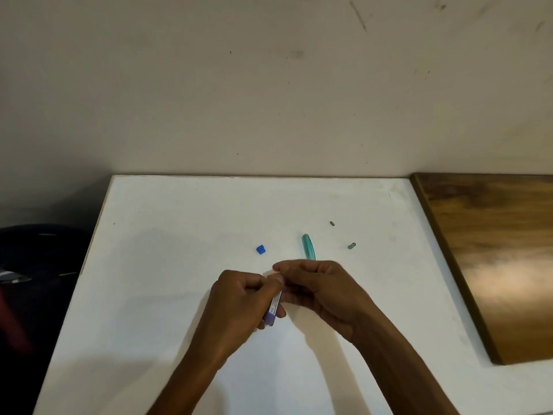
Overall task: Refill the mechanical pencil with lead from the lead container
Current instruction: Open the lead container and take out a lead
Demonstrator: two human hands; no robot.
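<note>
Two hands are working together at the centre of the frame, above the white table (179, 223). The left hand (239, 298) is gripping the lead container (273, 308), a small tube with a blue lower end, its fingers clenched around the barrel and its upper end tilting toward the right hand (317, 286). The right hand's fingertips (279, 267) are pinching together at the container's upper end; whether a lead is held between them cannot be told, since anything that thin is too small to resolve.

Progress, as judged from the layout: the blue cap (261, 249) is lying on the table just above and left of the hands, so the container appears to be already open. The mechanical pencil (308, 247), teal and translucent, is lying on the table directly above the right hand, partly hidden by it. Two small pieces are resting apart from it toward the right: a greenish piece (352, 245) and a darker piece (332, 223) higher up. These are probably the pencil's end cap and eraser, which would mean the pencil is also open.

Remaining work, as a judgement: drawing out a lead, feeding it into the pencil barrel, refitting the small pieces, and recapping the container.
</note>
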